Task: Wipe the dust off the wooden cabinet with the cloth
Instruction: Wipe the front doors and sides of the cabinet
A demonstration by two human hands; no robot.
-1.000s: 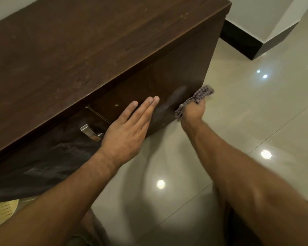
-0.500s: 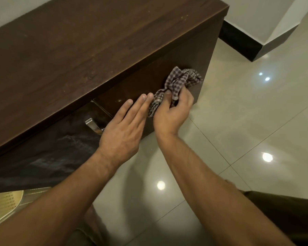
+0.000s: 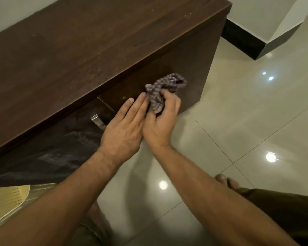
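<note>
The wooden cabinet (image 3: 78, 50) shows only its top and front, so whatever it holds is hidden. The right hand (image 3: 160, 125) clutches the bunched checked cloth (image 3: 160, 89) against the front, the cloth at twelve o'clock of its knuckles and its fingertips lost in the folds. At nine o'clock, touching it, the left hand (image 3: 123, 132) lies flat, fingers straight. A yellow perforated thing (image 3: 7, 194) at eight o'clock is cut off.

No legible text or labels anywhere.
</note>
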